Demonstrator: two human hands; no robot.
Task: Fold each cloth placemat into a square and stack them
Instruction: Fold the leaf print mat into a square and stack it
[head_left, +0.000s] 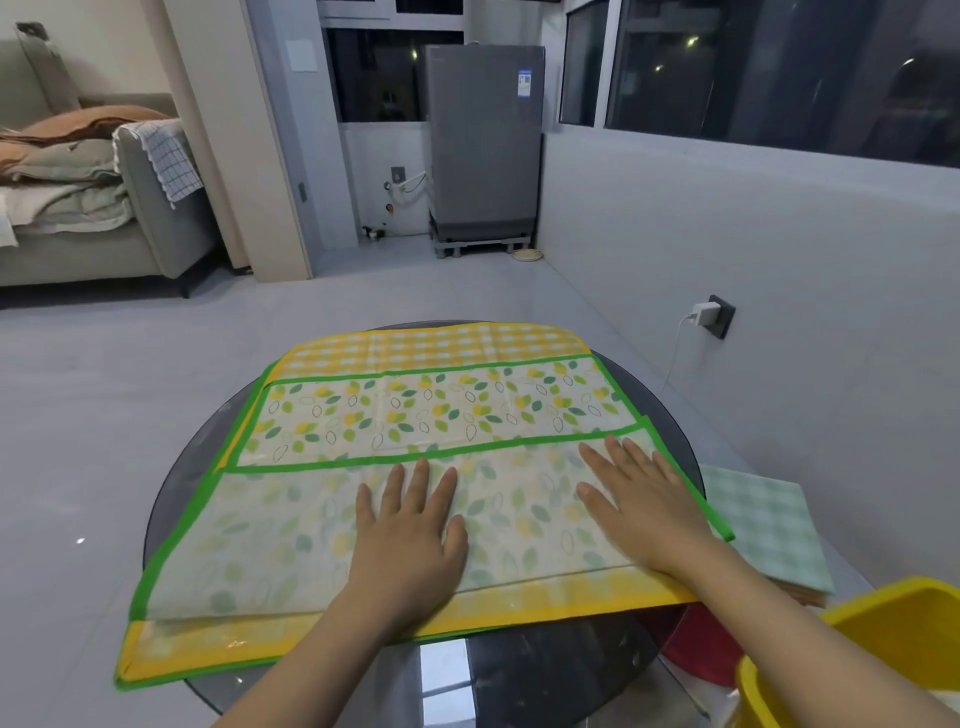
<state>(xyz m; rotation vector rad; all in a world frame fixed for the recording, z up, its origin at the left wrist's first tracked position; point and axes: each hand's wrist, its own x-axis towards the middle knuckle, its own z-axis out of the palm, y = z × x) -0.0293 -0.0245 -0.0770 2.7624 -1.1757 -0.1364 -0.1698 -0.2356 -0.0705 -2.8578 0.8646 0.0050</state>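
Both hands (410, 535) flat on the folded leaf-print placemat (291, 540)

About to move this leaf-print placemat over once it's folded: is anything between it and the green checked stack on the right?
Nothing visible. The leaf-print placemat lies under both hands, and the green checked stack sits right beside its right edge, top bare.

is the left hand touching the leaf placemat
Touching. The head view shows the left hand lying flat, palm down and fingers spread, on the folded-over leaf placemat, with no gap.
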